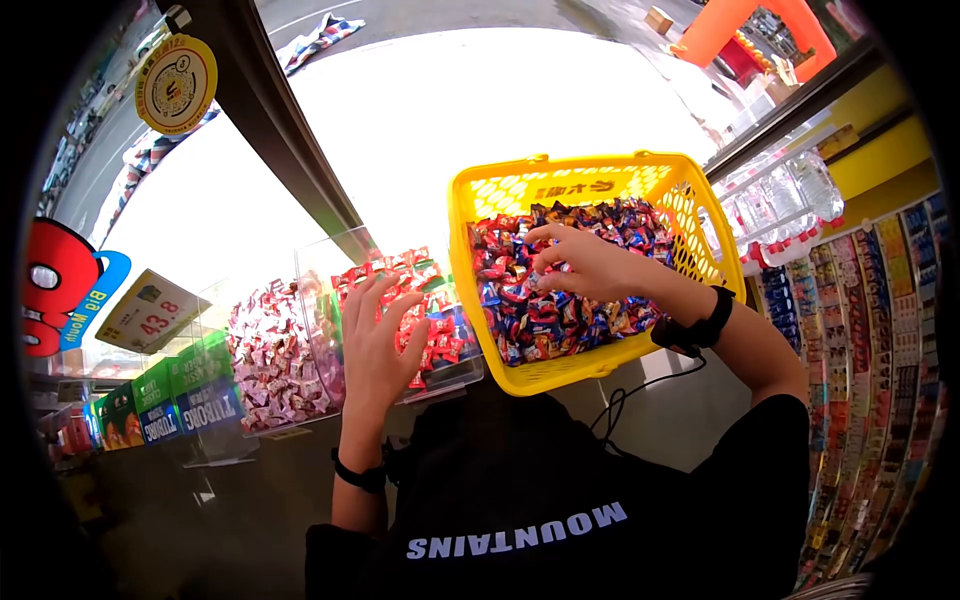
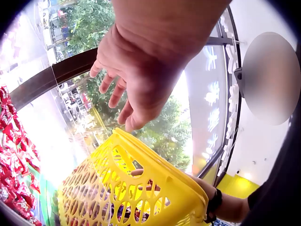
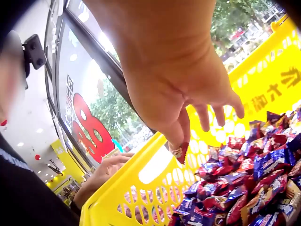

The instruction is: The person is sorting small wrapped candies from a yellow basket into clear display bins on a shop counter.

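My right hand (image 1: 595, 265) is over the yellow basket (image 1: 560, 376), which holds a heap of small wrapped candies in red, blue and dark wrappers. In the right wrist view, thumb and finger pinch one red wrapped candy (image 3: 180, 153) above the heap; the other fingers are spread. To the left, my left hand (image 1: 375, 350) has its fingers spread and nothing in it. It overlaps a clear bin of red wrapped candies (image 1: 442, 345) in the head view. The left wrist view shows that hand beside the basket's upper corner.
A clear bin of pink-and-white wrapped candies (image 1: 275, 355) stands left of the red ones. Farther left are green and blue Tuborg boxes (image 1: 205, 380) and a price sign (image 1: 150, 312). Shelves of small packets (image 1: 870, 330) line the right side, and a dark cable (image 1: 625, 400) hangs below the basket.
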